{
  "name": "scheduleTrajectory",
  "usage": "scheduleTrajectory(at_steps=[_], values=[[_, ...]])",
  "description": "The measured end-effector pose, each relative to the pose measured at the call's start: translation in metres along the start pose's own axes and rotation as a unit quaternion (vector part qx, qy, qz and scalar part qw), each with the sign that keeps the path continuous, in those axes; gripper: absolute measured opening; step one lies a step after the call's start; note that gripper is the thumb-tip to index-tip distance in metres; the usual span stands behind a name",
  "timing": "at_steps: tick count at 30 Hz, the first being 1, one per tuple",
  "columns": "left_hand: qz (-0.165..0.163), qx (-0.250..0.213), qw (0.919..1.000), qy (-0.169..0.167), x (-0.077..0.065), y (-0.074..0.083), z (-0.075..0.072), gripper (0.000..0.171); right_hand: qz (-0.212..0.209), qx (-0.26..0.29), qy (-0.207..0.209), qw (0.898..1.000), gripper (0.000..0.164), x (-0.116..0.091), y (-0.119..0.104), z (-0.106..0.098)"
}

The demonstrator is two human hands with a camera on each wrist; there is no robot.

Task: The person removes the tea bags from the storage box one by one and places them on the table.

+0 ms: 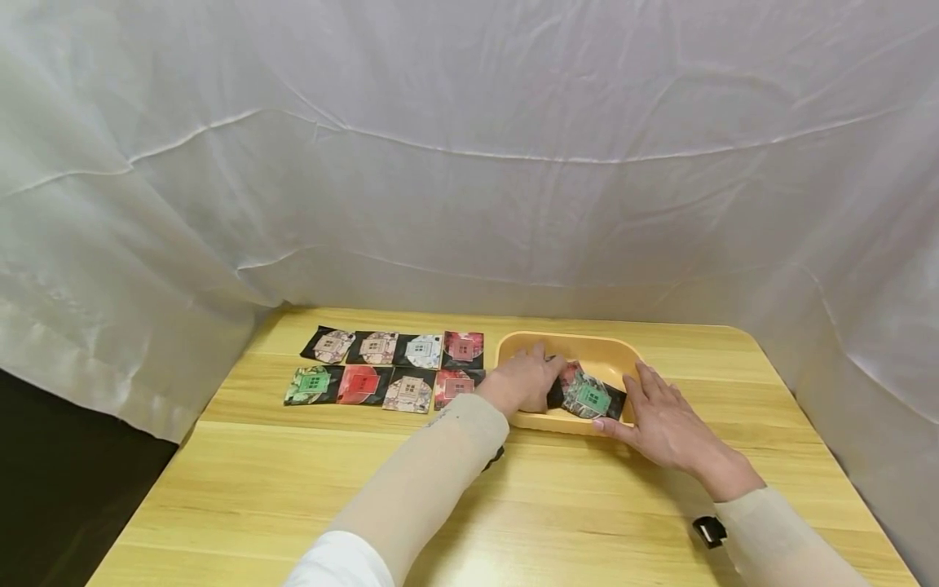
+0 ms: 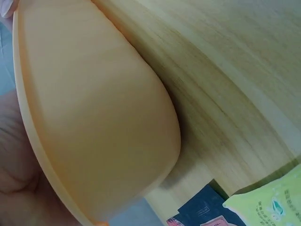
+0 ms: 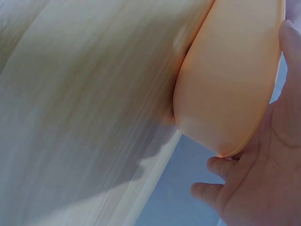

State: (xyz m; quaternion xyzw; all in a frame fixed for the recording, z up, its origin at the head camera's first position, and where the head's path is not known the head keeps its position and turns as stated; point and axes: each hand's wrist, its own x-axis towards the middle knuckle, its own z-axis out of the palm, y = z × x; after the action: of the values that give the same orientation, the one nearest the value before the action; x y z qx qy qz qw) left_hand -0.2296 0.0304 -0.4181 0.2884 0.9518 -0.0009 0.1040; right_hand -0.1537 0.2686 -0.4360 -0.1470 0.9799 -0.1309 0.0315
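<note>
My left hand [image 1: 524, 379] reaches down into the left part of a yellow-orange plastic tray [image 1: 535, 421]. Its fingertips are among the black packets there, and I cannot tell whether they pinch one. Beside that hand lies a flat black sachet with a green label [image 1: 592, 397], inside the tray. My right hand [image 1: 663, 416] rests on the tray's right end, fingers extended over the right rim and thumb on the front rim. In the right wrist view, this hand [image 3: 263, 179] spans the corner of the tray wall [image 3: 225, 80].
Left of the tray, several flat sachets with coloured labels lie in two rows, among them a red one [image 1: 362, 383] and a white one [image 1: 420, 350]. A yellow-green packet [image 2: 270, 202] shows in the left wrist view. Pale cloth [image 1: 469, 204] hangs behind the wooden table [image 1: 293, 489].
</note>
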Motion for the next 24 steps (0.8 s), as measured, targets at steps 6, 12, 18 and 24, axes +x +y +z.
scheduleTrajectory(at_steps=[6, 12, 18, 24], values=[[-0.002, 0.02, 0.9995, 0.023, 0.0, 0.004, -0.002, 0.08, 0.001, 0.001, -0.003, 1.0, 0.111, 0.0, -0.001, -0.001], [-0.008, 0.045, 0.9985, 0.029, -0.001, 0.007, -0.003, 0.076, 0.003, 0.002, -0.008, 1.0, 0.11, 0.0, -0.002, 0.0], [-0.004, 0.057, 0.9977, 0.038, -0.006, 0.008, -0.011, 0.072, 0.003, 0.001, -0.009, 1.0, 0.111, 0.001, -0.001, 0.0], [-0.001, 0.062, 0.9977, 0.026, -0.016, 0.009, -0.024, 0.07, 0.001, -0.001, -0.008, 1.0, 0.11, 0.001, -0.001, 0.0]])
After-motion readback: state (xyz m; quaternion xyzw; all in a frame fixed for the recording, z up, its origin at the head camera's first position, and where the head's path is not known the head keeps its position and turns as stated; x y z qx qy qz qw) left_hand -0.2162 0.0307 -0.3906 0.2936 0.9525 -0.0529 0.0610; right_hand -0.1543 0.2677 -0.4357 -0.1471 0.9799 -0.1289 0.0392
